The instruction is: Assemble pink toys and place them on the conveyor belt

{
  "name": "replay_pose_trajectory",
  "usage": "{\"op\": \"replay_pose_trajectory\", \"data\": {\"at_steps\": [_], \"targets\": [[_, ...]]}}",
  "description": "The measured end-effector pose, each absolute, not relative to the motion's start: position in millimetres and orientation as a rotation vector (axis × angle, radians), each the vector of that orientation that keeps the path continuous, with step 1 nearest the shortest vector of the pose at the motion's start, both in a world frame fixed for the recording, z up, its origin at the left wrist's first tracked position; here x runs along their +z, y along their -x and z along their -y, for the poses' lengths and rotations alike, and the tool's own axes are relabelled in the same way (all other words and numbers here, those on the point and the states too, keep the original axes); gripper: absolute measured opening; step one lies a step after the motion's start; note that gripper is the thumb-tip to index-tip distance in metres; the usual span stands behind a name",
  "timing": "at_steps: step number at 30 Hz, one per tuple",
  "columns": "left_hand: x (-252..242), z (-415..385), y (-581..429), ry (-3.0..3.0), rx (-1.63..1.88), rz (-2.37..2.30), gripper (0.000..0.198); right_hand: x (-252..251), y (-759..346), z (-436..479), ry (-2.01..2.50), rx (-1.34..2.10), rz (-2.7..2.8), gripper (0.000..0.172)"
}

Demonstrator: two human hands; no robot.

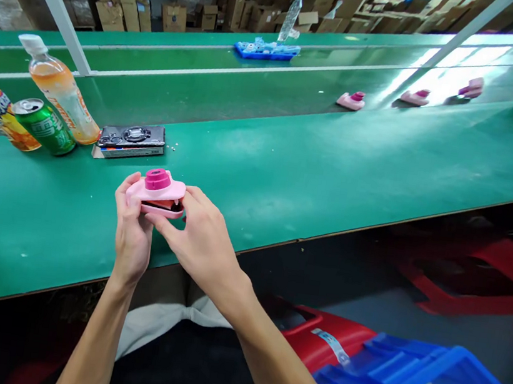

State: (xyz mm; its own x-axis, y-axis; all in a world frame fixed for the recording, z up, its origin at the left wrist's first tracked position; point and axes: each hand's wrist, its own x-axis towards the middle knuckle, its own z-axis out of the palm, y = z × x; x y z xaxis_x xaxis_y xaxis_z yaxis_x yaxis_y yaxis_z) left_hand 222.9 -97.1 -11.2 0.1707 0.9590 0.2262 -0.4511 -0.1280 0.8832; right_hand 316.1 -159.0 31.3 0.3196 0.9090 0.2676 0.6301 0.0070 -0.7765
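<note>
Between my two hands is a pink toy camera point(166, 190) with a darker pink lens ring facing up. Its shell has a gap along the near side, where dark and reddish inner parts show. My left hand point(132, 232) wraps round its left end, fingers closed on the casing. At the right end, my right hand point(201, 232) grips the casing with thumb and fingers beside the gap. Both hands are just above the green work surface point(259, 173). Past them lies a black phone point(134, 135) on a flat box point(129, 151).
An orange drink bottle point(64, 94), a green can point(44, 126) and a yellow bottle point(0, 111) stand at left. Pink camera parts point(351, 100) sit along the conveyor belt point(203, 94). A blue tray point(265, 50) lies farther back. Low at right is a blue crate point(446, 362) with yellowish pieces.
</note>
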Motion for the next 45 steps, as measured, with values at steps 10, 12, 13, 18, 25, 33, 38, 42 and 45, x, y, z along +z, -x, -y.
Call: {"op": "replay_pose_trajectory", "data": {"at_steps": [10, 12, 13, 18, 25, 33, 38, 42, 45], "targets": [[-10, 99, -227, -1.075, 1.423, -0.613, 0.026, 14, -313, 151, 1.311, 0.653, 1.046, 0.034], [-10, 100, -229, -1.064, 1.432, -0.597, 0.030, 9, -311, 149, 1.234, 0.657, 0.995, 0.035], [-10, 100, -230, -1.067, 1.428, -0.597, 0.033, 6, -311, 148, 1.214, 0.658, 0.976, 0.034], [-8, 101, -231, -1.041, 1.402, -0.600, 0.036, -5, -311, 146, 1.145, 0.611, 0.943, 0.039], [-6, 103, -226, -0.984, 1.395, -0.525, 0.032, -20, -307, 147, 1.026, 0.583, 0.886, 0.038], [-4, 101, -217, -1.081, 1.326, -0.520, 0.034, -17, -317, 153, 0.963, 0.654, 0.871, 0.055], [-19, 102, -211, -1.147, 1.257, -0.561, 0.033, 2, -341, 166, 1.164, 0.757, 1.082, 0.040], [-31, 108, -213, -1.230, 1.198, -0.657, 0.054, 16, -368, 163, 1.238, 0.770, 1.243, 0.029], [-34, 111, -200, -1.451, 1.260, -0.826, 0.062, 20, -414, 130, 1.394, 0.587, 1.358, 0.029]]}}
